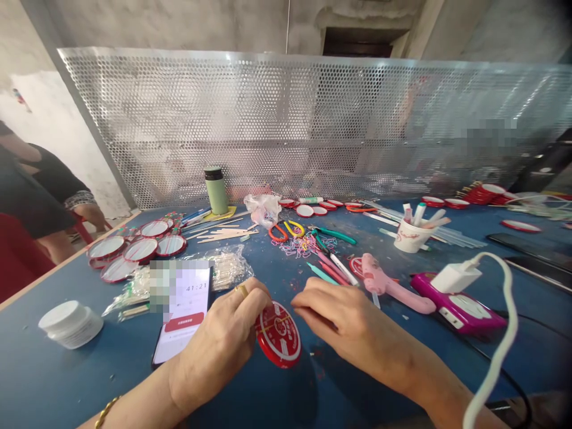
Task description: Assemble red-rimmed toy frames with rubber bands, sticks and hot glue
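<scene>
My left hand grips the upper left edge of a red round lid with white print, held tilted above the blue table. A thin yellowish line crosses the lid's face. Just right of the lid is my right hand, its thumb and fingertips pinched together. What they hold, if anything, is too small to make out. A phone showing a timer lies partly behind my left hand. Beyond my right hand, a pink glue gun rests on the table.
Red-rimmed lids lie at left, near a white jar. Pliers, paper clips and a cup of markers stand further back. A purple power strip and white cable occupy the right. A perforated metal screen closes the back.
</scene>
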Demonstrator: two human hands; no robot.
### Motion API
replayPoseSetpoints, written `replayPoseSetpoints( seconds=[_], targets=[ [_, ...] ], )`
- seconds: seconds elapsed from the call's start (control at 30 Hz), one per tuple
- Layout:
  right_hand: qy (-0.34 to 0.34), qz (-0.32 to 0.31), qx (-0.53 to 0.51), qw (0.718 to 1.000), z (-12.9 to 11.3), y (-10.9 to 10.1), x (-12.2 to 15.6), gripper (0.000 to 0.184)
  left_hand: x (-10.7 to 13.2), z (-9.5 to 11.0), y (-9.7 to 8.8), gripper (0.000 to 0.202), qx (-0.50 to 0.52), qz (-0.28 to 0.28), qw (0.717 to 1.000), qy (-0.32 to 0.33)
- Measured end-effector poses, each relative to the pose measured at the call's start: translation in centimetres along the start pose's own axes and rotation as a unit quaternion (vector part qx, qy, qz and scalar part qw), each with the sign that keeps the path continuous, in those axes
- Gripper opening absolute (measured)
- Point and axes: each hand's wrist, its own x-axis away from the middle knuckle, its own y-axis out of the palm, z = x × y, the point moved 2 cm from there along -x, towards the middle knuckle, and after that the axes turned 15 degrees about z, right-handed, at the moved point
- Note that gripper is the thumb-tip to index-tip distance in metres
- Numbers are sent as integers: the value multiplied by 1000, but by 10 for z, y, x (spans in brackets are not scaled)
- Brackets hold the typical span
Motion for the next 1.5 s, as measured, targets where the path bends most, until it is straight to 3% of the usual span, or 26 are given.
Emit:
replayPoseSetpoints(
  seconds=[0.13,0.23,0.3,0.37,0.47,0.57,0.7,0.9,1.1,1.23,1.33,1.5],
  targets=[
    [55,96,-53,992,1,-15,-9,14,-10,0,-2,25,-2,10,999,-48],
    [129,130,-106,977,2,-20,-18,11,-17,-1,-1,15,19,-15,982,-186],
    [192,141,-150,960,6,-17,-22,13,-19,-3,1,9,67,-66,938,-333],
    [252,152,-190,936,13,-12,-23,17,-18,-4,3,9,139,-105,873,-456],
    [319,137,-233,908,25,-1,-19,21,-18,-3,5,7,220,-103,814,-528],
    [356,94,-254,894,33,7,-14,23,-18,-3,5,8,254,-85,798,-540],
    [384,64,-276,879,34,13,-10,27,-19,-1,6,10,263,-69,801,-533],
    [398,69,-293,867,34,18,-8,35,-20,0,7,11,270,-74,808,-518],
    [424,-40,-336,840,30,21,-7,34,-18,0,7,7,259,-93,812,-515],
    [459,-24,-365,810,29,23,-5,32,-22,1,2,13,267,-71,811,-516],
    [478,-15,-379,792,25,25,-4,31,-28,1,-3,18,267,-70,826,-491],
    [484,-23,-348,802,16,29,-6,24,-32,0,-6,28,206,-53,888,-408]
  ],
)
